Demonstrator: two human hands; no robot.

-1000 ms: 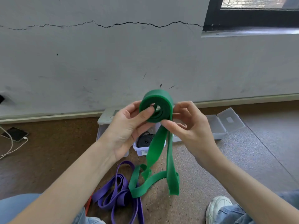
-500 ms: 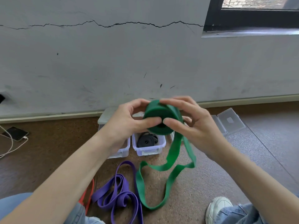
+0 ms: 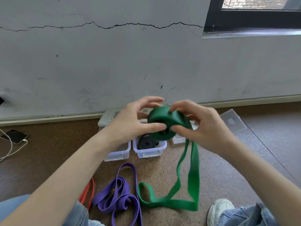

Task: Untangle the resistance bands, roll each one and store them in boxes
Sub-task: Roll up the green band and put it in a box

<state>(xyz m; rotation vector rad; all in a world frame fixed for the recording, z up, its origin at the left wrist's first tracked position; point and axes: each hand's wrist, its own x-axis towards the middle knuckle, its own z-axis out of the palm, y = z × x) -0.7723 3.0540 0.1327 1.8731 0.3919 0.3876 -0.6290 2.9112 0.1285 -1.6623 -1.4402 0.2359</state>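
Note:
A partly rolled green resistance band (image 3: pixel 164 123) is held in the air between both hands, over the boxes. My left hand (image 3: pixel 130 121) pinches the roll's left side with the thumb at its centre. My right hand (image 3: pixel 203 126) grips the right side, fingers curled over the top. The band's loose tail (image 3: pixel 192 173) hangs down and loops on the floor. A purple band (image 3: pixel 117 194) lies loosely folded on the floor, and an orange band (image 3: pixel 88 191) shows beside my left arm. A black rolled band (image 3: pixel 146 143) sits in the middle clear box (image 3: pixel 149 152).
Another clear box (image 3: pixel 118 154) stands left of the middle one, partly behind my left arm. A third box with an open lid (image 3: pixel 232 119) is behind my right hand. A phone with a white cable (image 3: pixel 14 137) lies at far left. My white shoe (image 3: pixel 219 211) is bottom right.
The roll has been turned further and tilted flatter. The hanging tail has swung to the right and grown shorter as more band wound on.

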